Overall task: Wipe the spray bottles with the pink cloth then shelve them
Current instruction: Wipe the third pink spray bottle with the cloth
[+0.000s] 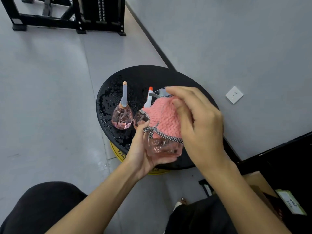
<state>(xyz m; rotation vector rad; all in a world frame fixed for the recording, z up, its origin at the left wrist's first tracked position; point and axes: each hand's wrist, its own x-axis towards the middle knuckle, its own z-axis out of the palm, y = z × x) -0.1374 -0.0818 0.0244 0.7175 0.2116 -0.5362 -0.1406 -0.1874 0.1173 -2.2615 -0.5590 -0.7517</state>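
My left hand (143, 152) grips the base of a clear pink spray bottle (164, 148) held over the round black table (135, 76). My right hand (197, 120) holds the pink knitted cloth (164, 118) wrapped over the bottle's upper part, so its neck and most of its head are hidden. A second pink bottle (121, 118) with a grey nozzle stands upright on the table at the left. A third bottle (140, 119) with a white, orange-tipped nozzle stands beside it, partly behind the cloth.
The table top is wet with droplets at its left side. A yellow base (118, 152) shows under the table. A black metal frame (70, 16) stands at the far left. A dark shelf unit (287, 157) and a cardboard box (260, 181) are at the right. A wall socket (234, 94) is nearby.
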